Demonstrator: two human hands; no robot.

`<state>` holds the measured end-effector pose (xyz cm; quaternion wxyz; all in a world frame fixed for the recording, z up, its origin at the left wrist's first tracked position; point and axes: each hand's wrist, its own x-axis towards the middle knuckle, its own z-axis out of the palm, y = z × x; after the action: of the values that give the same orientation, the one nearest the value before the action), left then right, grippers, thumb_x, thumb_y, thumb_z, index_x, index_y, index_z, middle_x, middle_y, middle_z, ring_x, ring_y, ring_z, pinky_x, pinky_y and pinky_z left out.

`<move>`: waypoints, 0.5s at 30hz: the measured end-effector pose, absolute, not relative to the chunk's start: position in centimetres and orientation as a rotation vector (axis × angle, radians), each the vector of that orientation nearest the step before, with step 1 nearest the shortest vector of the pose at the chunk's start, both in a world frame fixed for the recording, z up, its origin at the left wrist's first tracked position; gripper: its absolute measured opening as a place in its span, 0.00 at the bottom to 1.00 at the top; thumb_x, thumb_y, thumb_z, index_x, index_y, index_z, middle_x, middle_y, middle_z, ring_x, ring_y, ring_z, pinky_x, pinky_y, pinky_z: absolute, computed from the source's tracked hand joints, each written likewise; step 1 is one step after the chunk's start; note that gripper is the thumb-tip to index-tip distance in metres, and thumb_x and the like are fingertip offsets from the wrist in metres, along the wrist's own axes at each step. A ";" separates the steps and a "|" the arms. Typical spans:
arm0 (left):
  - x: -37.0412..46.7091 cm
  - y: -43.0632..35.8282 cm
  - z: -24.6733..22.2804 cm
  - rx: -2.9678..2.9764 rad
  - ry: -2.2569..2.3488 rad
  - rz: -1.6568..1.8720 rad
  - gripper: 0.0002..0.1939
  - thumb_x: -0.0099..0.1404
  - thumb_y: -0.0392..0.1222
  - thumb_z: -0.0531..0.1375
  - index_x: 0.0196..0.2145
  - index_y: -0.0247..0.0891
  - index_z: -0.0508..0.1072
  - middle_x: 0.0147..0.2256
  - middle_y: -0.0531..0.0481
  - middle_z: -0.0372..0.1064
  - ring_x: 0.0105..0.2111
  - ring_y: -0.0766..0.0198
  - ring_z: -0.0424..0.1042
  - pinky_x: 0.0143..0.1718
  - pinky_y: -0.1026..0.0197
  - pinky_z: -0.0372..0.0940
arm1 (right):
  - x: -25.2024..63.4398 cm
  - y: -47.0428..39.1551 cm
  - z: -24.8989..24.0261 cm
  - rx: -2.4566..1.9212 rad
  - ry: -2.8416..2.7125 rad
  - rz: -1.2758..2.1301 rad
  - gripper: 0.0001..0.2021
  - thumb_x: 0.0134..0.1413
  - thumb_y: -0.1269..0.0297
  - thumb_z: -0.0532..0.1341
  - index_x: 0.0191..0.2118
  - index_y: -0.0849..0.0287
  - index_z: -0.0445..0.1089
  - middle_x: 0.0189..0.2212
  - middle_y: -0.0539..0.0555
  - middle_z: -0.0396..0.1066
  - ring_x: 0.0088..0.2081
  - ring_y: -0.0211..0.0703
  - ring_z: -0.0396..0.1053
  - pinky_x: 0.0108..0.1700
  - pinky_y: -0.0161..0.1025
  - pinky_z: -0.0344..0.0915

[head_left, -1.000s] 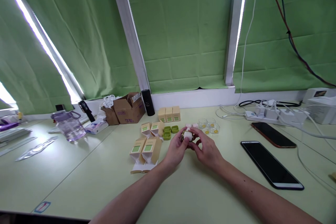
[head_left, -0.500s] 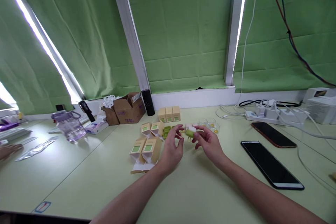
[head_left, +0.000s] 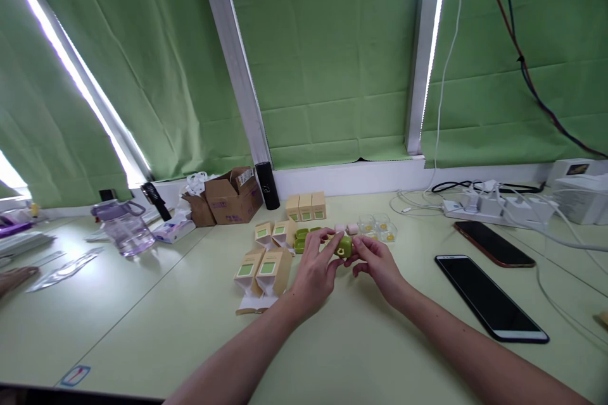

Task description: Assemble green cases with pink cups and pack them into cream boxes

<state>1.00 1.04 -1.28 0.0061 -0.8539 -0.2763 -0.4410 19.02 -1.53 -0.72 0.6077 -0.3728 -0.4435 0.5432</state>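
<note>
Fingers point(head_left: 332, 246) narrowly parted, left hand point(head_left: 313, 273) and right hand point(head_left: 381, 267) both grasping a small green case point(head_left: 343, 245)

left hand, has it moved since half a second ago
Yes, to the right: judged against the front cartons, the left hand reaches farther away from them and now touches the green case.

Free tabletop point(head_left: 351, 354) before green piece point(head_left: 342, 245), between obstacles: cartons point(head_left: 270, 269) left, white-edged phone point(head_left: 491, 297) right.

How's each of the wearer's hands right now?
Left hand: fingers closed on the small green case, at its left.
Right hand: fingers closed on the same case, at its right.
</note>
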 end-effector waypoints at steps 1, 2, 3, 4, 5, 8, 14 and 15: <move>1.0 1.1 -1.3 -2.670 -0.872 -1.387 0.34 0.71 0.30 0.58 0.70 0.51 0.59 0.57 0.39 0.61 0.58 0.49 0.63 0.56 0.43 0.69 | 19.1 -1.6 -0.8 -0.868 -1.022 1.249 0.28 0.43 0.36 0.72 0.36 0.58 0.77 0.29 0.55 0.76 0.29 0.43 0.73 0.24 0.35 0.66; 1.0 1.1 -1.3 -2.669 -0.883 -1.396 0.34 0.71 0.31 0.58 0.70 0.51 0.59 0.56 0.40 0.61 0.58 0.49 0.63 0.56 0.43 0.69 | 19.2 -1.6 -0.8 -0.875 -1.017 1.243 0.28 0.42 0.36 0.72 0.36 0.58 0.77 0.28 0.55 0.76 0.29 0.43 0.73 0.24 0.35 0.65; 1.0 1.2 -1.3 -2.672 -0.893 -1.405 0.33 0.71 0.32 0.59 0.70 0.51 0.59 0.55 0.40 0.62 0.57 0.49 0.64 0.56 0.43 0.69 | 19.3 -1.6 -0.9 -0.880 -1.014 1.241 0.28 0.41 0.36 0.72 0.36 0.58 0.77 0.28 0.55 0.76 0.29 0.43 0.72 0.24 0.34 0.65; 0.9 1.2 -1.3 -2.675 -0.904 -1.416 0.32 0.71 0.33 0.59 0.69 0.51 0.60 0.55 0.41 0.62 0.57 0.49 0.64 0.56 0.43 0.69 | 19.3 -1.6 -0.9 -0.882 -1.015 1.243 0.28 0.41 0.36 0.73 0.36 0.58 0.78 0.28 0.55 0.76 0.30 0.43 0.72 0.24 0.35 0.64; 0.9 1.2 -1.3 -2.679 -0.916 -1.431 0.31 0.71 0.34 0.59 0.69 0.51 0.60 0.54 0.41 0.63 0.57 0.49 0.64 0.56 0.43 0.69 | 19.4 -1.5 -1.0 -0.882 -1.018 1.247 0.28 0.40 0.36 0.73 0.36 0.58 0.78 0.29 0.55 0.76 0.30 0.44 0.71 0.24 0.35 0.64; 0.9 1.3 -1.4 -2.697 -0.967 -1.490 0.29 0.71 0.36 0.61 0.67 0.50 0.64 0.54 0.42 0.64 0.56 0.51 0.66 0.57 0.44 0.68 | 19.6 -1.3 -1.2 -0.889 -1.038 1.247 0.28 0.41 0.36 0.72 0.37 0.57 0.78 0.28 0.55 0.75 0.30 0.44 0.71 0.24 0.35 0.64; 1.3 1.3 -1.1 -2.713 -1.219 -1.694 0.23 0.68 0.38 0.64 0.59 0.47 0.72 0.52 0.44 0.68 0.54 0.53 0.69 0.56 0.48 0.68 | 20.3 -0.1 -1.7 -1.009 -1.166 1.069 0.24 0.47 0.39 0.67 0.36 0.58 0.77 0.28 0.55 0.74 0.30 0.46 0.69 0.25 0.37 0.62; 1.4 1.4 -1.0 -2.714 -1.264 -1.744 0.21 0.68 0.39 0.64 0.58 0.47 0.73 0.52 0.44 0.68 0.52 0.54 0.70 0.54 0.50 0.69 | 20.7 0.1 -1.9 -1.057 -1.194 0.984 0.22 0.48 0.41 0.66 0.37 0.57 0.77 0.28 0.55 0.74 0.31 0.47 0.69 0.26 0.38 0.62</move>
<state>1.39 1.37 -1.00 -0.1609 -0.7732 -0.3600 -0.4967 20.66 0.14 -1.87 0.5922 -0.4545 -0.5135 0.4232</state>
